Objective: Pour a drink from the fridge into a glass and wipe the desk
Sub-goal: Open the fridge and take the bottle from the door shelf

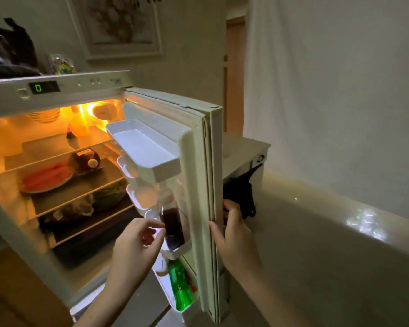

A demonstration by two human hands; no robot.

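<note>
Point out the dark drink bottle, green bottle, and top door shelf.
dark drink bottle (172, 224), head view, dark liquid section
green bottle (180, 287), head view, mid body
top door shelf (168, 167), head view, front wall

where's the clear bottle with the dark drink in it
In the head view, the clear bottle of dark drink stands in a white shelf of the open fridge door, right of centre, above the green bottle, with the left hand at it.
</note>
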